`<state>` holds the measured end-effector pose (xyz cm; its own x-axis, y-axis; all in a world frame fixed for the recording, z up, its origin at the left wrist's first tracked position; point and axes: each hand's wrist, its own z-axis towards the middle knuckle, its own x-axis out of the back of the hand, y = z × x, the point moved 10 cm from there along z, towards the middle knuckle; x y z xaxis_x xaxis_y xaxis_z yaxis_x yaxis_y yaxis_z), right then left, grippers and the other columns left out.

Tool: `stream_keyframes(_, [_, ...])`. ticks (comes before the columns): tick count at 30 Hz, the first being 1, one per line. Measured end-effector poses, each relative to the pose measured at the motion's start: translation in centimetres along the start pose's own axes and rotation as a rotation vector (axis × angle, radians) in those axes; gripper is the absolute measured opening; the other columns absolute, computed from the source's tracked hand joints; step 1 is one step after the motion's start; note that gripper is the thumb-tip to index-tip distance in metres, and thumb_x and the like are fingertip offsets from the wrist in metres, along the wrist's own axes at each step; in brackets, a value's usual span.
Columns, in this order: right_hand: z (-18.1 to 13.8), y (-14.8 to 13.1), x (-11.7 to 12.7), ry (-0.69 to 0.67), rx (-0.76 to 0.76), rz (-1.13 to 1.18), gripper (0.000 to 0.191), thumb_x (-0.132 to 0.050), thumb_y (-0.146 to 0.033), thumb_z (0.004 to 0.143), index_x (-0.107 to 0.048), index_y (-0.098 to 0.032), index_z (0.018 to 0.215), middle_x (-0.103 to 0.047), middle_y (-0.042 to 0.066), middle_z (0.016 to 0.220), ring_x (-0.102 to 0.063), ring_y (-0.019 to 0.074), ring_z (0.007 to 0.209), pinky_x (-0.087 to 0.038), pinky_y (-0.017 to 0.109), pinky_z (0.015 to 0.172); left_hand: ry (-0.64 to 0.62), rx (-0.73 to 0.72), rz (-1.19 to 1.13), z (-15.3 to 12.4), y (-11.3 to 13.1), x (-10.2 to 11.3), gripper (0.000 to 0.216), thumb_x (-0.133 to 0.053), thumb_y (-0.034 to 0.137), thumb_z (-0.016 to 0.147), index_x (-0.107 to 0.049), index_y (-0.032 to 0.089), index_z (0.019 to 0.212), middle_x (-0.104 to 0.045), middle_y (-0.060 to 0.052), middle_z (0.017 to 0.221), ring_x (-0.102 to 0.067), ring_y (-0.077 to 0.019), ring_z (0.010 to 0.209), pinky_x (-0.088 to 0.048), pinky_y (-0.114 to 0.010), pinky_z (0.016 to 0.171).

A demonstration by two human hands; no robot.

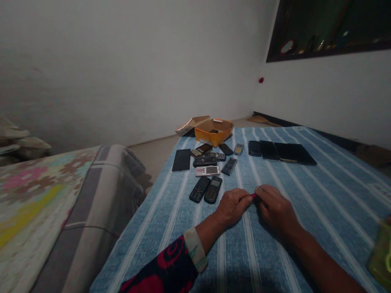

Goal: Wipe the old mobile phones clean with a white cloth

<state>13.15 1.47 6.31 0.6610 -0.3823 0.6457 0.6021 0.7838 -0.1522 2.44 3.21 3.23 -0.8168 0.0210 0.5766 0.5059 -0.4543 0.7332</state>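
My left hand and my right hand rest together on a blue striped cloth, fingertips meeting. Both pinch a small pink-red object between them; most of it is hidden by the fingers. Just left of my left hand lie two black keypad phones side by side. Beyond them sits a white keypad phone and a cluster of several more old phones.
A row of dark smartphones lies at the far right of the cloth. A flat black phone lies far left. An open orange cardboard box stands at the far edge. A folded patterned blanket lies left; something green at the right edge.
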Motion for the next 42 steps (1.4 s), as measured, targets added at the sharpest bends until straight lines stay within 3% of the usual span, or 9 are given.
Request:
stream_keyframes(12, [-0.5,4.2,0.7,0.043,-0.139,-0.086,0.029,-0.047,-0.009,0.078,-0.071,-0.017,0.092,-0.071,0.011,0.093,-0.067,0.0254,0.089,-0.057,0.041,0.079,-0.006,0.049,0.001,0.0,-0.2,0.2,0.029,-0.048,0.029,0.094,-0.066,0.016,0.075,-0.060,-0.002,0.071,-0.058,-0.0156,0.072,-0.044,-0.025,0.071])
stream_keyframes(18, [-0.5,5.3,0.8,0.022,-0.211,-0.099,0.032,-0.043,-0.014,0.080,-0.073,-0.015,0.090,-0.073,0.012,0.094,-0.070,0.0232,0.088,-0.057,0.036,0.080,-0.003,0.049,0.019,0.0,-0.2,0.2,0.029,-0.048,0.028,0.094,-0.065,0.016,0.073,-0.060,-0.001,0.070,-0.058,-0.0153,0.071,-0.043,-0.025,0.071])
stream_keyframes(30, [-1.9,10.1,0.3,-0.038,-0.589,0.096,0.036,-0.046,-0.027,0.067,-0.077,-0.019,0.084,-0.075,0.007,0.089,-0.071,0.0227,0.083,-0.056,0.033,0.081,0.007,0.044,0.010,-0.1,-0.1,0.3,0.031,-0.046,0.031,0.094,-0.061,0.017,0.070,-0.055,0.000,0.067,-0.055,-0.0149,0.068,-0.041,-0.024,0.068])
stream_keyframes(35, [-2.4,11.1,-0.3,-0.056,-0.701,0.169,0.035,-0.047,-0.031,0.063,-0.078,-0.020,0.077,-0.075,0.008,0.085,-0.071,0.0242,0.081,-0.056,0.035,0.081,0.009,0.031,0.001,-0.1,0.2,0.5,0.030,-0.047,0.028,0.094,-0.062,0.017,0.070,-0.055,0.000,0.066,-0.055,-0.0148,0.068,-0.041,-0.025,0.067])
stream_keyframes(42, [-2.9,11.1,0.2,0.030,-0.818,0.289,0.039,-0.050,-0.030,0.061,-0.078,-0.018,0.086,-0.076,0.007,0.092,-0.070,0.0262,0.085,-0.054,0.037,0.083,0.018,0.045,-0.004,-0.2,0.0,0.5,0.029,-0.048,0.027,0.093,-0.064,0.016,0.072,-0.056,-0.001,0.068,-0.056,-0.0149,0.069,-0.041,-0.024,0.068])
